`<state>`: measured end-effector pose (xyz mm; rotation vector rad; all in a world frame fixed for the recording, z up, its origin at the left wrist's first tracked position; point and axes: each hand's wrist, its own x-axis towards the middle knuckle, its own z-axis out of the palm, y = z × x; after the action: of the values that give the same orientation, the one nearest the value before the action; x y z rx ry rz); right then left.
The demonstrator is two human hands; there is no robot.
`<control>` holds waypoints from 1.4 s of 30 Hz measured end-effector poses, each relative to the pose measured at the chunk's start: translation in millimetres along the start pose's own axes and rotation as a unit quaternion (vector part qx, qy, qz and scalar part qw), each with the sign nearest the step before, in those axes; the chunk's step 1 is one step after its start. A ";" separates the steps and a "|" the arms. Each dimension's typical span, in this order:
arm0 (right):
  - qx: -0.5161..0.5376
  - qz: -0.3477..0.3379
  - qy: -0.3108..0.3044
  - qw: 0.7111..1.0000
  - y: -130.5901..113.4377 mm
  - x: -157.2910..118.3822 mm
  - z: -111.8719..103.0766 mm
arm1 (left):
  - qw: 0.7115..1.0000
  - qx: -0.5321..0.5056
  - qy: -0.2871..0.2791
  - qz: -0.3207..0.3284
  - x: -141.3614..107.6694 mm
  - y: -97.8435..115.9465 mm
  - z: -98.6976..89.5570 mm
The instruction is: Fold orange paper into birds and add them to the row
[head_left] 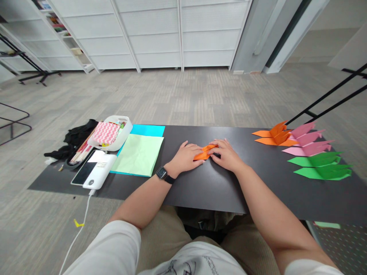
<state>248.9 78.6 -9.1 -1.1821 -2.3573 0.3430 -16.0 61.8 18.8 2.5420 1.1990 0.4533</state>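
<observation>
The orange paper (204, 153) lies on the dark table (183, 187) in front of the person, between the two hands, slanting up toward its right end. The left hand (187, 156) is at its left end: the fingers reach along the far edge and the thumb lies by the near edge, so the paper shows in the gap between them. The right hand (226, 156) is at the other end, its fingers bent, with tips on or against the paper and the far fingers reaching past its upper right corner. The middle of the paper is uncovered between the hands. Both hands rest low, fingers partly spread; whether either pinches the paper or only presses it down, I cannot tell. A watch (161, 173) is on the left wrist. Left of the hands, well apart from the orange paper, a pale green sheet (140, 154) lies over a blue sheet (149, 130). Toward the table's right end stand folded birds: orange (276, 134), pink (308, 141) and green (321, 166), side by side in a row.
</observation>
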 end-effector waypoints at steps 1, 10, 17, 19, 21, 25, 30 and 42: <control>0.002 0.000 -0.002 1.000 0.3 0.1 -0.1 | 1.000 0.000 0.000 -0.001 0.4 -0.1 0.5; 0.006 0.004 -0.011 1.000 -3.7 0.9 0.3 | 1.000 -0.008 0.010 -0.015 3.2 -0.7 3.1; 0.007 0.014 -0.021 1.000 -10.9 2.5 -0.8 | 0.999 -0.028 0.010 -0.020 4.0 -6.6 9.2; 0.008 0.019 -0.020 1.000 -11.2 2.9 0.0 | 0.999 -0.037 0.010 -0.021 4.0 -7.2 10.1; 0.012 0.021 -0.021 0.999 -10.7 2.7 0.9 | 0.999 -0.042 0.014 -0.020 3.8 -7.1 10.1; 0.020 0.019 -0.022 0.999 -8.7 1.6 2.4 | 0.999 -0.039 0.026 -0.007 4.3 -6.3 8.5; 0.026 0.018 -0.021 0.999 -8.3 1.7 4.0 | 0.999 -0.034 0.038 0.000 6.5 -6.4 7.9; 0.010 0.050 -0.008 0.999 -9.7 3.3 8.5 | 0.999 -0.040 0.029 -0.018 8.9 -7.3 9.5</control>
<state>236.2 75.4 -11.3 -1.2947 -2.3079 0.4088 -11.9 72.0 8.8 2.4514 1.2206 0.5572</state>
